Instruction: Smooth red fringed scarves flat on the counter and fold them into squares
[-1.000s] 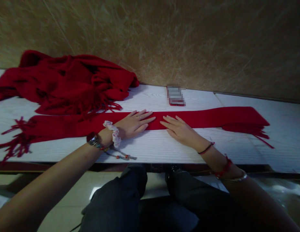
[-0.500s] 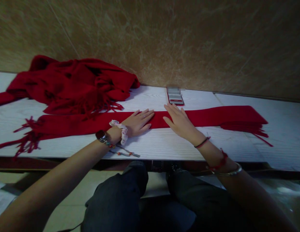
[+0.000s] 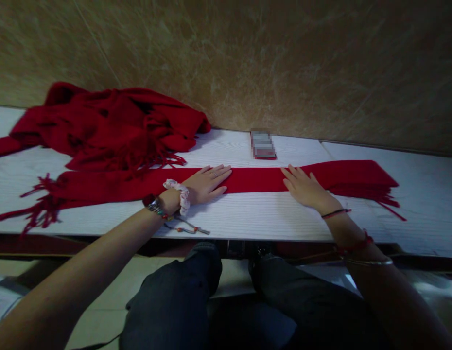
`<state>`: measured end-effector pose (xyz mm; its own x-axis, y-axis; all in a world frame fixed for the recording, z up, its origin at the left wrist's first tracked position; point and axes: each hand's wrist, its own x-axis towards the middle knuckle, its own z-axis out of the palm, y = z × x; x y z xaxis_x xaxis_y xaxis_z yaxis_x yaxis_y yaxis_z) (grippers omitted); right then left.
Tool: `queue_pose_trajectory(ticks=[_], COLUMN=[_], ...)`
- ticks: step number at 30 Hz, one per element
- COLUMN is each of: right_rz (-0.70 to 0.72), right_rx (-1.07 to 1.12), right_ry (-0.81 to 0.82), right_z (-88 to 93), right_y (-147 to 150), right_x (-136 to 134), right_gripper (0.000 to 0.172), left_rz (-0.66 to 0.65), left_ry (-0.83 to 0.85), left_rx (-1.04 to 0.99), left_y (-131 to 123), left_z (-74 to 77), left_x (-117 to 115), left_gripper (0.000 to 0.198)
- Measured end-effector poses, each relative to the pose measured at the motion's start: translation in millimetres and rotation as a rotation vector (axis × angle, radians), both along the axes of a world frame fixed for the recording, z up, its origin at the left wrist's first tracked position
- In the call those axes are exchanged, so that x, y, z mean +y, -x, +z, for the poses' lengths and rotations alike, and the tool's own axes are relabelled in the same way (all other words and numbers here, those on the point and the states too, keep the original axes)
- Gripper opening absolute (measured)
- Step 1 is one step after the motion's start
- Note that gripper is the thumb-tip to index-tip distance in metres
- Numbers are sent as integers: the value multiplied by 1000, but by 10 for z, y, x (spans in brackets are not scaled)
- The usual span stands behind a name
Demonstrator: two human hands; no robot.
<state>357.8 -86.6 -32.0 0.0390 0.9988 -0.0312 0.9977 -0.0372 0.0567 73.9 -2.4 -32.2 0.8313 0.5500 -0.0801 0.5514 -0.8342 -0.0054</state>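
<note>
A long red scarf (image 3: 257,180), folded into a narrow strip, lies across the white wood-grain table (image 3: 248,218) with fringe at both ends. My left hand (image 3: 206,184) rests flat on its middle, fingers stretched out and pointing right. Farther right, my right hand (image 3: 304,187) lies on the same strip with its fingers spread and palm down. Neither hand grips the cloth. The scarf's right end looks layered and rises slightly from the flat middle.
A crumpled heap of red fringed cloth (image 3: 113,126) lies at the back left, touching the scarf's far edge. Behind the scarf is a phone (image 3: 263,145), its screen blurred. A brown marbled wall (image 3: 226,63) borders the table's far side. My legs (image 3: 175,301) are below the near edge.
My right hand has slid to the right along the scarf, away from my left hand. The left hand stays in place. The scarf's right end has shifted very slightly left.
</note>
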Motion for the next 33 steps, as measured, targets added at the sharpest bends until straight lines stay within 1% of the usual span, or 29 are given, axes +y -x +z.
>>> queue_pose_trajectory(ticks=[1,3,6,8,10,11,14,19,21,22,24,27,29,31,33], right_rz=[-23,-9,124,228,290,294,223,33,-6,-3,59,221,310,342,313], right_rx=[-8,8,95,121,110,104,93,22,8,10,33,97,130,125,99], right_ry=[-11,-56,-98,-80,-66,-64,-55,-57,-78,-93,-132,-193,-169,-113,-71], right_z=[14,41,50,28,-2,-16,-49,-98,-100,-91,-54,11,26,9,-25], right_y=[-19,46,313,486,567,561,359,-251,-385,-395,-292,77,330,483,495], right_x=[6,31,83,103,104,97,58,-3,3,15,44,79,80,62,36], right_gripper=[51,51,51,50,50,50,50,50,50,51,51,51,52,51,51], left_rz=[4,20,63,93,84,63,2,-26,-33,-32,-29,-34,-42,-46,-53], left_ry=[4,21,38,-12,-72,-80,-48,-39,-45,-49,-53,-40,-22,-3,7], left_rx=[-5,-9,-6,-38,-74,-75,-38,-40,-50,-52,-53,-58,-54,-49,-53], left_y=[1,-20,-132,-250,-363,-407,-459,-420,-421,-425,-434,-435,-426,-412,-398], left_z=[4,28,87,105,87,66,-9,-54,-55,-56,-57,-52,-39,-23,-9], left_x=[5,18,40,49,53,55,66,94,103,106,110,108,101,92,84], left_gripper=[55,55,52,52,55,56,57,54,54,54,54,56,58,61,64])
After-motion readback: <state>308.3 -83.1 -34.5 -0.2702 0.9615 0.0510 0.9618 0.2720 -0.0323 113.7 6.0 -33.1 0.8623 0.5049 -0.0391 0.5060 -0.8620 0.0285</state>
